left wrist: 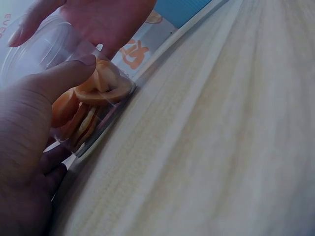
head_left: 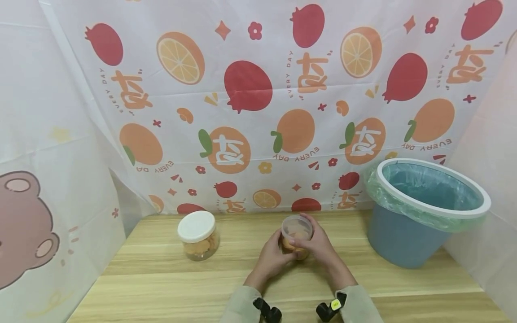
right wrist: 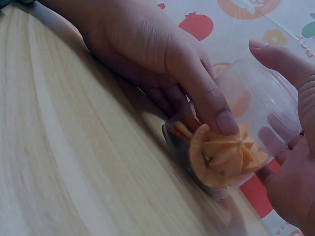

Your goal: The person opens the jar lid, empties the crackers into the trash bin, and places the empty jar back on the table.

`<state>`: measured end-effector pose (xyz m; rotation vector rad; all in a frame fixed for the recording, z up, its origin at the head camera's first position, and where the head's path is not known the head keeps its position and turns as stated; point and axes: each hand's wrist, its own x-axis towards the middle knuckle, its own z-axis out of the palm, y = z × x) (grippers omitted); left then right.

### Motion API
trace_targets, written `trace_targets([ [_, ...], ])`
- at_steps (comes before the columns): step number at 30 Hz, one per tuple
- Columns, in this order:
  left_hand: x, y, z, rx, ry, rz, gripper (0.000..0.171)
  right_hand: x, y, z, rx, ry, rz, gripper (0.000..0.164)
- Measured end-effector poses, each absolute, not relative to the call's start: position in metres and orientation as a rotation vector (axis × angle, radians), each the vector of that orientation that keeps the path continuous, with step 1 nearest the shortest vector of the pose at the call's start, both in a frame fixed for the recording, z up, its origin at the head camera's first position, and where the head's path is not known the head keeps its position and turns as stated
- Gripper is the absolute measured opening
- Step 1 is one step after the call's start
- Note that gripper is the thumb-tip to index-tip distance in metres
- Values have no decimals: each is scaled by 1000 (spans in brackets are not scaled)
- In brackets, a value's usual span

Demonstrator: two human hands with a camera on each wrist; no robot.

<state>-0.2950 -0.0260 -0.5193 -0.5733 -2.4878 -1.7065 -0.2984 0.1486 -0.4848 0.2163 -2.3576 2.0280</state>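
A clear plastic jar (head_left: 296, 229) holds orange-brown biscuit-like snacks (right wrist: 226, 152) in its lower part. It stands on the wooden table between both hands. My left hand (head_left: 271, 255) grips it low on the left, the thumb pressed along its wall in the left wrist view. From the right side, my right hand (head_left: 319, 244) holds the jar higher up, its thumb at the rim and its fingers around the far side, partly seen through the plastic in the right wrist view.
To the left stands a second jar (head_left: 200, 246) of similar snacks under a white lid (head_left: 196, 226). A blue-grey bin (head_left: 404, 237) with a green liner bag and white rim is at the right. Behind the wooden table (head_left: 161, 278) hangs a fruit-print cloth (head_left: 258, 134).
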Motion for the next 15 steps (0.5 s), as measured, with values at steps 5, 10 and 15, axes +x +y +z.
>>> trace_targets([
  [5, -295, -25, -518, -563, -2486, -1723, 86, -299, 149, -485, 207, -2368, 1988, 88],
  [10, -294, -25, -518, -554, -2479, -1739, 85, -299, 147, -485, 175, -2361, 1957, 89],
  [15, -294, -25, -519, -560, -2466, -1748, 84, -297, 144, -485, 133, -2359, 1918, 91],
])
